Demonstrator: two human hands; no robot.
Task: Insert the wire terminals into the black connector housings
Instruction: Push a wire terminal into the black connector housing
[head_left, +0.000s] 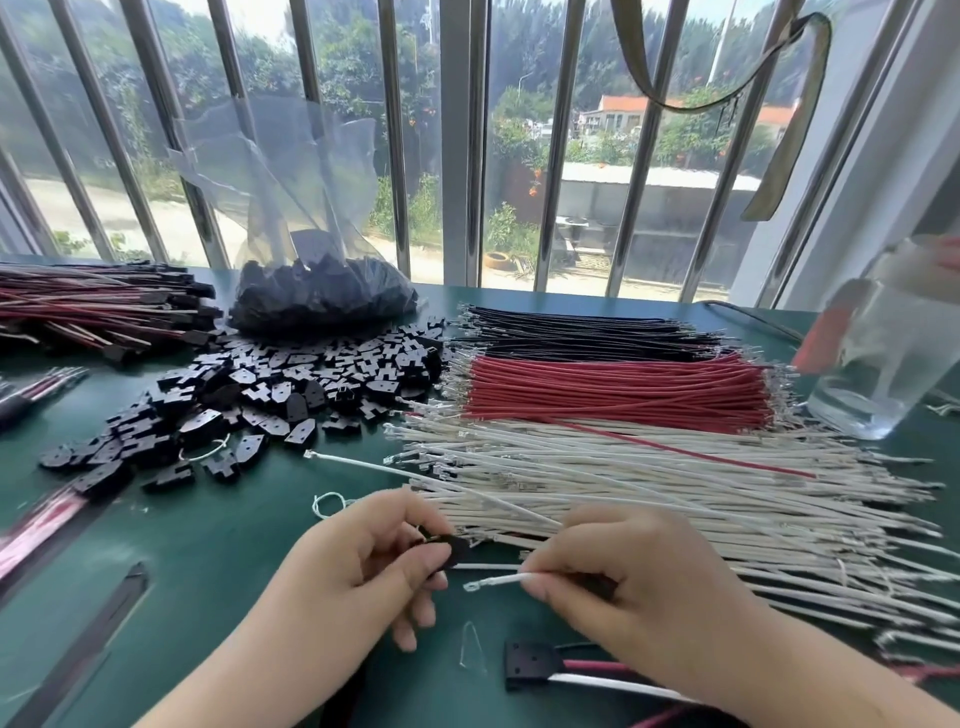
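Your left hand (363, 561) pinches a black housing (451, 550); your right hand (623, 582) pinches a white wire (498, 580), terminal just short of it; finished bundles (98, 306) lie far left; most wires (623, 467) and loose housings (270, 384) remain on the counter (218, 545).

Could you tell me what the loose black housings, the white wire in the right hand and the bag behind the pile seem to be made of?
Black housings: probably moulded plastic, matte with faint sheen on flat faces. White wire: apparently flexible plastic insulation, with a small shiny, likely metal terminal at its tip. Bag: thin clear plastic film, see-through and crinkled, reflecting window light.
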